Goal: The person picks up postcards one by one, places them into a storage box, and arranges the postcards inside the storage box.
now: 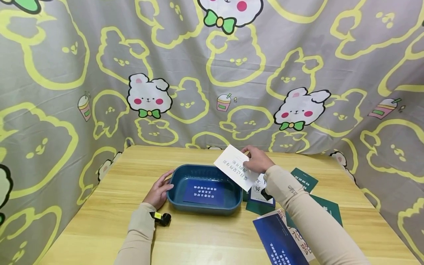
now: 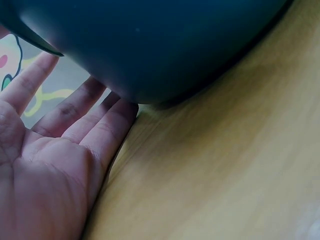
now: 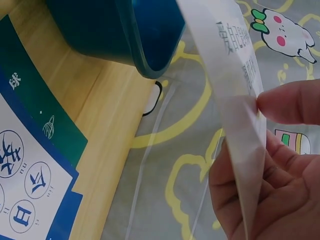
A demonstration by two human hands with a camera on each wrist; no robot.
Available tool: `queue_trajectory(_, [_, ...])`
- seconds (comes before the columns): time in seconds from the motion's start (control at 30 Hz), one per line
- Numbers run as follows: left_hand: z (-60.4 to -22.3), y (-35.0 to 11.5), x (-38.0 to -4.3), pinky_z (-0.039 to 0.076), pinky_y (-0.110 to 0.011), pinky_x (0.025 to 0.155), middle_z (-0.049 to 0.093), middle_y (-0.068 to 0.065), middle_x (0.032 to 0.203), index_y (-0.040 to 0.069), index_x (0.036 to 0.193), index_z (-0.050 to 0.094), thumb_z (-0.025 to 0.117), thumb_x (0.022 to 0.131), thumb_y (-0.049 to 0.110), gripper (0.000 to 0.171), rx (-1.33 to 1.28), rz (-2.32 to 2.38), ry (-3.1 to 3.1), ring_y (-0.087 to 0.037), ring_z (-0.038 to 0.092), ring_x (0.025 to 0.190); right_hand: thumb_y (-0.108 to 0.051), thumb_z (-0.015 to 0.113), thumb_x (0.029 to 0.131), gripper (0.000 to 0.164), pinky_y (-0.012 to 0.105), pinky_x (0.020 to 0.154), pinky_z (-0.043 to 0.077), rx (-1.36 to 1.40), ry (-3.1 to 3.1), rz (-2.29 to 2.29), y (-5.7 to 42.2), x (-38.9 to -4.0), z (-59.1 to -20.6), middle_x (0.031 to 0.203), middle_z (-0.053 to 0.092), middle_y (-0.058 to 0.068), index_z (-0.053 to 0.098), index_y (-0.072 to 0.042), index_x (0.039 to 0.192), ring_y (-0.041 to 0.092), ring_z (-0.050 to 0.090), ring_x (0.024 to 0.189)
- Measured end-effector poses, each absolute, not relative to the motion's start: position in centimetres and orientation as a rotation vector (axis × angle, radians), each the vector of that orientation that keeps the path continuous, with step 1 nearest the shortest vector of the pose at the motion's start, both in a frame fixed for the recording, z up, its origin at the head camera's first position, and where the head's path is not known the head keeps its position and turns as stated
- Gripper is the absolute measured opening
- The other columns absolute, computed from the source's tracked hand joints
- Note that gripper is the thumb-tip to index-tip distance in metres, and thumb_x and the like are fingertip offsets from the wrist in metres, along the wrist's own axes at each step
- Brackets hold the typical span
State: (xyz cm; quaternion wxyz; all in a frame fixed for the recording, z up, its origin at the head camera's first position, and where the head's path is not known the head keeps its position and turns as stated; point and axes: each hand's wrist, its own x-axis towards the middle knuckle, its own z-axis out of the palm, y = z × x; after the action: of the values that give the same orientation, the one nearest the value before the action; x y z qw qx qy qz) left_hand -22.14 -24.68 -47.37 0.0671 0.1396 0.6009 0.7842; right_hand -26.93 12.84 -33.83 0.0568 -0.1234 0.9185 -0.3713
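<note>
White card (image 1: pixel 230 164) held tilted over or just beside the far right rim of dark teal tray (image 1: pixel 205 211), exact height hard to tell. Probably best to keep the pinch light to avoid creasing, lift clear of the rim, level out, then lower flat toward the blue card (image 1: pixel 188 192) lying inside, while steadying the tray without pulling. Right hand (image 1: pixel 260 159): fingers closed on the white card's far right edge, thumb pressed on one face, fingertips behind. Left hand (image 1: pixel 158 192): fingers slightly bent and spread against the tray's left outer wall, thumb at the rim, gripping that side.
</note>
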Motion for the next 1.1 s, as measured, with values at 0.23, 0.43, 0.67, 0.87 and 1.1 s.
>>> queue_trajectory(0.23, [-47.3,-24.6,-22.2,0.047,-0.028,0.093,0.021,-0.034,0.149,-0.002,0.152,0.016,0.048,0.095,-0.003,0.065,0.433,2.372,1.804,-0.017,0.050,0.121,0.000,0.060,0.081,0.044,0.033,0.055,0.054,-0.416,2.800,-1.082,12.1,-27.0,-33.6,0.093,0.059,0.017,0.052,0.001,0.124,0.024,0.063,0.067])
queue_trajectory(0.43, [-47.4,-24.7,-22.2,0.046,-0.028,0.093,0.021,-0.035,0.149,-0.003,0.152,0.016,0.048,0.094,-0.003,0.066,0.434,2.376,1.807,-0.020,0.048,0.122,0.002,0.059,0.079,0.045,0.034,0.054,0.054,-0.465,2.794,-1.089,11.5,-27.2,-33.9,0.091,0.060,0.015,0.052,0.001,0.124,0.023,0.063,0.066])
queue_trajectory(0.67, [-47.5,-24.7,-22.0,0.047,-0.030,0.093,0.025,-0.032,0.148,-0.003,0.152,0.017,0.049,0.095,-0.003,0.065,0.429,2.374,1.826,-0.021,0.048,0.124,0.001,0.060,0.081,0.045,0.034,0.055,0.054,-0.451,2.761,-1.094,10.8,-27.1,-34.2,0.092,0.059,0.015,0.051,-0.001,0.125,0.023,0.064,0.065])
queue_trajectory(0.87, [-47.5,-24.7,-22.1,0.046,-0.030,0.094,0.025,-0.033,0.148,-0.002,0.152,0.018,0.048,0.095,-0.003,0.064,0.414,2.376,1.820,-0.024,0.046,0.125,0.002,0.059,0.081,0.043,0.034,0.055,0.054,-0.470,2.751,-1.097,10.4,-27.1,-34.1,0.091,0.059,0.014,0.052,-0.001,0.123,0.023,0.063,0.065])
queue_trajectory(1.1, [-47.4,-24.7,-22.1,0.046,-0.029,0.094,0.023,-0.035,0.148,-0.003,0.151,0.018,0.048,0.095,-0.003,0.064,0.419,2.364,1.824,-0.026,0.045,0.126,0.002,0.058,0.082,0.042,0.034,0.055,0.054,-0.444,2.728,-1.085,9.7,-27.2,-34.2,0.094,0.059,0.014,0.052,-0.003,0.123,0.024,0.064,0.066])
